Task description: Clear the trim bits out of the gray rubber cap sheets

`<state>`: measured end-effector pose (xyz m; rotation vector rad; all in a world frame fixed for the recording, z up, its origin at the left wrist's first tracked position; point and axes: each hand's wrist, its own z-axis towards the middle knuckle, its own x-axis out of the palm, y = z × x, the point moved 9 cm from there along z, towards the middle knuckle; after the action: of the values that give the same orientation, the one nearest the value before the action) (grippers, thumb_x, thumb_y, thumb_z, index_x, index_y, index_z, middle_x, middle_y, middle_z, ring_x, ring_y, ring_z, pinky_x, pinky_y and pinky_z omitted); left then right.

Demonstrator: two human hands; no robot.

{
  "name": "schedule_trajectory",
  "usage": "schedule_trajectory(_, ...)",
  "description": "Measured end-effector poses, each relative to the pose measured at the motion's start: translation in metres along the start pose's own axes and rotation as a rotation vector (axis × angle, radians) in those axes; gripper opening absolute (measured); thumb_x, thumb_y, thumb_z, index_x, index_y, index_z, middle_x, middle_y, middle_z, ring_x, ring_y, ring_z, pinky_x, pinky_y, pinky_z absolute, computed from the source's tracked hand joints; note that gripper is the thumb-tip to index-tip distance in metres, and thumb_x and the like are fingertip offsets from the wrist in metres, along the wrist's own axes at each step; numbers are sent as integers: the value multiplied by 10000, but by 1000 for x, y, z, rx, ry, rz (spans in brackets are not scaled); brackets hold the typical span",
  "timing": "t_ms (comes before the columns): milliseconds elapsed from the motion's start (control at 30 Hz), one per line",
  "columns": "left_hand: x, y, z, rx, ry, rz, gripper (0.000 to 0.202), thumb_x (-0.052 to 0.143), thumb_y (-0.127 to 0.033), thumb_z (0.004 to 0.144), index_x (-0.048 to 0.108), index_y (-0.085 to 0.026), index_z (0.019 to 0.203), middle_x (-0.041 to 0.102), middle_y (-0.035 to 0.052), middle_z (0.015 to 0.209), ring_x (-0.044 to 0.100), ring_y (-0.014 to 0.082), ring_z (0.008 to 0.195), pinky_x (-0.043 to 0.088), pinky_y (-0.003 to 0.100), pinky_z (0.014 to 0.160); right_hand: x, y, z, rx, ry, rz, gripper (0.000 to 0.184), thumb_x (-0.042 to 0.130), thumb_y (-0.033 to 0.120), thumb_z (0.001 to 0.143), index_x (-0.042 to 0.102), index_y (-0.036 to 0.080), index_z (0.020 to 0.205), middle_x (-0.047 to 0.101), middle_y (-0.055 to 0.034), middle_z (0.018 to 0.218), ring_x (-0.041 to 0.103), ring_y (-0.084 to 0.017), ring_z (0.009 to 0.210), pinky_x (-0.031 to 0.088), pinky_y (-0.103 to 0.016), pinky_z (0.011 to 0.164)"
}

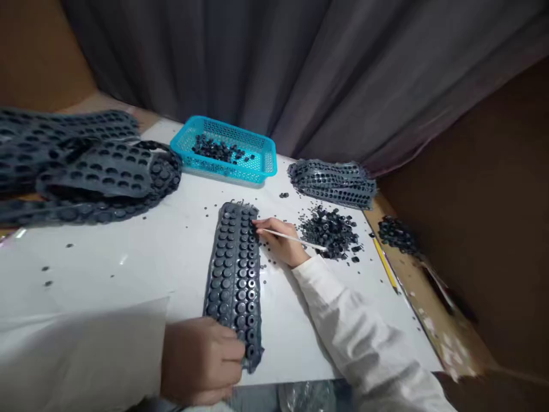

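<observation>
A dark grey rubber sheet [231, 263] with rows of round knobs lies lengthwise in front of me. Along its right-hand column, several knobs show a small hole in the middle. My left hand [203, 360] is closed at the near left corner of the sheet, its fingers curled over the edge. At the sheet's far right edge, my right hand [281, 240] pinches a thin white stick [295, 238]. Its fingertips touch the knobs there; whether they also hold a small part is hidden. The stick's other end points toward a pile of small black rubber pieces [330, 229].
A blue plastic basket [268, 163] holding black pieces stands at the back. Stacked rubber sheets [107, 166] lie at the left, with another bundle [334, 183] at the back right. A yellow pencil [385, 263] lies near the right edge of the white table [128, 257]. Loose pieces are scattered about.
</observation>
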<state>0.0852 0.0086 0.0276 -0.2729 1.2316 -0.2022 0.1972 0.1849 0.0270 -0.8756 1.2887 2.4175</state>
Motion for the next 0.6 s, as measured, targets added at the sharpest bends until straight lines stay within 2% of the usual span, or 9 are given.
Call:
schedule_trajectory(100,2,1,-1,-7,22,-24,227,599,-241,774,408,-189,664,511,-16,730,390,140,610,239,327,491,-8,1,8,-28,-22,-127,131,485,257,902,596,216,845,703,-80,994,659,-183,954,517,-313,821)
schedule_trajectory(167,3,1,-1,-6,38,-36,218,615,-235,752,413,-192,681,524,-17,748,410,141,622,235,324,486,-18,-2,12,-2,-86,-167,151,466,258,906,595,214,841,698,-86,1010,653,-195,969,510,-333,833)
schedule_trajectory(267,5,2,-2,-10,54,-42,218,624,-233,735,414,-195,691,531,-19,758,427,141,631,228,323,477,-27,-9,14,76,-164,-89,123,496,270,890,586,203,838,699,-96,995,657,-212,966,513,-341,815)
schedule_trajectory(433,6,2,-1,-4,68,-47,221,624,-236,729,410,-197,690,526,-20,753,429,141,630,241,324,476,-8,-12,10,148,-47,222,114,572,301,853,594,196,814,704,-89,940,626,-224,1060,510,-343,841)
schedule_trajectory(500,6,2,-1,-8,69,-50,222,623,-238,727,408,-198,692,526,-21,754,432,141,633,245,323,476,-3,-13,8,154,-26,236,122,582,310,847,599,194,811,705,-96,937,635,-227,1042,517,-344,825)
schedule_trajectory(600,6,2,0,-6,68,-46,219,617,-241,732,407,-198,690,529,-20,757,431,141,632,248,324,475,-3,-13,9,112,-13,139,129,562,314,859,603,200,814,709,-95,946,653,-223,1002,522,-338,809)
